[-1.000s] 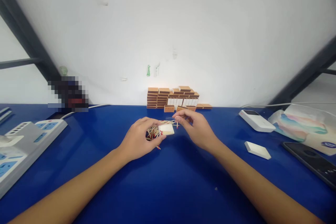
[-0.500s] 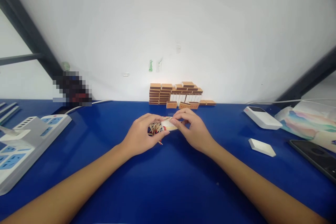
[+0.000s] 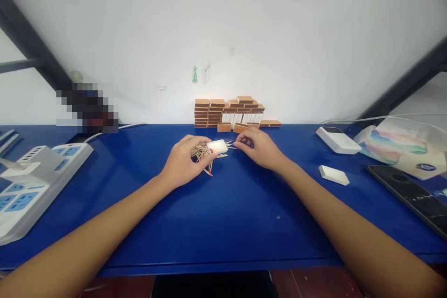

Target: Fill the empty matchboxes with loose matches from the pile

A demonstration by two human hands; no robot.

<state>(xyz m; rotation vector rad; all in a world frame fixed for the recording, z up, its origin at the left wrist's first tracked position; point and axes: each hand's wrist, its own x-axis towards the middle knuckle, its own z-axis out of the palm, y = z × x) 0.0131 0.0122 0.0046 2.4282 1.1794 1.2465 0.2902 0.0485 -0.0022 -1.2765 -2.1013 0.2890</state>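
My left hand (image 3: pixel 185 159) grips a small white matchbox tray (image 3: pixel 217 146) by its left end, thumb in front and fingers behind. Loose matches (image 3: pixel 199 152) with red heads lie in a pile beside and partly under that hand. My right hand (image 3: pixel 256 147) is just right of the tray, thumb and index finger pinched on the ends of matchsticks (image 3: pixel 230 145) that stick out to the right of the tray. How many sticks the fingers hold is too small to tell.
Stacked brown matchboxes (image 3: pixel 215 114) stand against the wall. On the left is a power strip (image 3: pixel 45 186). To the right are a white device (image 3: pixel 338 140), a white block (image 3: pixel 334 175), a dark phone (image 3: pixel 407 195) and a colourful plastic packet (image 3: pixel 394 142).
My right hand has moved off the tray to the right, uncovering it and the protruding matchsticks. My left hand still holds the tray. The view has tilted down, showing the table's front edge.
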